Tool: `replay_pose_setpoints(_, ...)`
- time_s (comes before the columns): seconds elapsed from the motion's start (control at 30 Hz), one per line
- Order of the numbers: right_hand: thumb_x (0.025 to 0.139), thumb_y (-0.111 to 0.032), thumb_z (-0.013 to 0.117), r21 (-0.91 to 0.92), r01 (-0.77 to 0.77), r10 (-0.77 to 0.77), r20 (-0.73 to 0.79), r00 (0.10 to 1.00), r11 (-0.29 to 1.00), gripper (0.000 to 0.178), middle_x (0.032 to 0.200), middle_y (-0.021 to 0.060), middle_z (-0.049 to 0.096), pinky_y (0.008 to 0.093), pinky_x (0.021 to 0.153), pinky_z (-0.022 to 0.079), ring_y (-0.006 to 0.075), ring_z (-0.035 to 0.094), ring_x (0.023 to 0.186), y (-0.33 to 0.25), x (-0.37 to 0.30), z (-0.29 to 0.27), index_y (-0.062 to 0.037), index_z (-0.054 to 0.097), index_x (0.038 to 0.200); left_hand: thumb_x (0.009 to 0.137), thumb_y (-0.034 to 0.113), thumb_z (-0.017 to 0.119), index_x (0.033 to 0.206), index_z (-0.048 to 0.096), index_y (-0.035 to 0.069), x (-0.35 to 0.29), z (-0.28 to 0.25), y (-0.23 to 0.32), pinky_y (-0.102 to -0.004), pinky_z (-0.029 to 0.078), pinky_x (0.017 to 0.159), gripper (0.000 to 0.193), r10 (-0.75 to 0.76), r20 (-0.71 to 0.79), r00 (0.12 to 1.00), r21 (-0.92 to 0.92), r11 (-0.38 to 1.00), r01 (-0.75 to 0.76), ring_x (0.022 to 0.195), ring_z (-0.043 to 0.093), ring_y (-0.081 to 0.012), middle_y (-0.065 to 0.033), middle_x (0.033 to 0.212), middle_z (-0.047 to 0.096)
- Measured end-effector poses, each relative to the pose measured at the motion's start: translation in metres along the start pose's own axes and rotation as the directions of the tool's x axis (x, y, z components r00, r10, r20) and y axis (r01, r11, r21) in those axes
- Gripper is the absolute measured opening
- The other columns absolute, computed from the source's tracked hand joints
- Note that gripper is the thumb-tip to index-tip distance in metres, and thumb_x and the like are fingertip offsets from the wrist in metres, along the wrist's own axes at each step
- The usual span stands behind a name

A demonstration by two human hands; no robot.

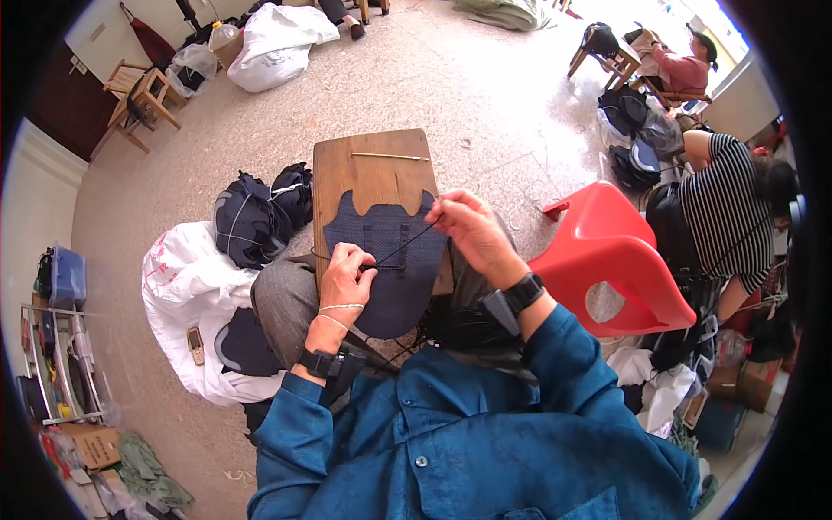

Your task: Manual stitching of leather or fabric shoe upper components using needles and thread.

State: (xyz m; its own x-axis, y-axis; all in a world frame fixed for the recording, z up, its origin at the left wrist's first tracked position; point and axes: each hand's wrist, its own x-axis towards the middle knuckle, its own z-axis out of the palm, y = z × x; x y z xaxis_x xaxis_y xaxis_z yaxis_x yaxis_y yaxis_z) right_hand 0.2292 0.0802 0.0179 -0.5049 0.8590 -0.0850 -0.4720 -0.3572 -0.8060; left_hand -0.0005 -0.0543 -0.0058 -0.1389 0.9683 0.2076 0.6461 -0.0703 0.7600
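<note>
A dark navy woven fabric piece (390, 303), cut in a curved shape with two horn-like corners, lies on the wooden bench (373, 178) before me. My left hand (345, 282) rests on its left side, thumb and fingers pinched on a thin black cord at the fabric; the fingertips partly hide the grip. From there the cord (419, 237) runs taut up to my right hand (475, 232), whose fingers are closed on it above the fabric's right corner. A slim pale rod (390, 157) lies across the far end of the bench.
Left of the bench sit tied bundles of dark pieces (251, 217) and a white sack (191, 277) with a phone (195, 346) on it. At the right stands a red plastic stool (607, 251). Beyond it, a person in a striped shirt (728, 208) bends over.
</note>
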Motion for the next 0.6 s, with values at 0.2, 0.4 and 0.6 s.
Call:
replay_pose_setpoints(0.2, 0.102, -0.012, 0.062, 0.178, 0.066, -0.042, -0.133, 0.99, 0.982, 0.007, 0.097, 0.0072, 0.07, 0.0419, 0.092, 0.058, 0.0215, 0.07, 0.093, -0.044, -0.026, -0.036, -0.0073, 0.061, 0.107, 0.079, -0.005, 0.076, 0.096, 0.07, 0.0, 0.001, -0.006, 0.0, -0.0244, 0.051, 0.064, 0.019, -0.077, 0.008, 0.997, -0.111, 0.991, 0.078, 0.069, 0.058, -0.0112, -0.0056, 0.104, 0.057)
replay_pose_setpoints(0.4, 0.104, -0.015, 0.06, 0.161, 0.092, -0.047, -0.264, 0.963, 0.983, 0.008, 0.094, 0.0051, 0.067, 0.0419, 0.088, 0.059, 0.0175, 0.069, 0.088, -0.049, -0.043, -0.067, -0.0077, 0.06, 0.106, 0.081, -0.005, 0.075, 0.099, 0.07, 0.001, -0.004, -0.003, 0.003, -0.0248, 0.05, 0.062, 0.02, -0.016, -0.018, 1.0, -0.063, 0.998, 0.015, 0.068, 0.058, -0.0111, -0.0059, 0.104, 0.057)
replay_pose_setpoints(0.6, 0.103, -0.014, 0.062, -0.363, -0.089, 0.027, -0.172, 0.985, 0.928, 0.01, 0.083, 0.0033, 0.066, 0.0227, 0.059, 0.053, 0.0071, 0.06, 0.061, -0.026, -0.052, -0.023, -0.0051, 0.063, 0.106, 0.086, 0.0, 0.072, 0.097, 0.068, 0.001, 0.011, -0.011, 0.026, -0.0356, 0.054, 0.069, 0.013, -0.031, -0.034, 0.999, 0.005, 1.0, 0.031, 0.077, 0.065, -0.0262, -0.0114, 0.101, 0.059)
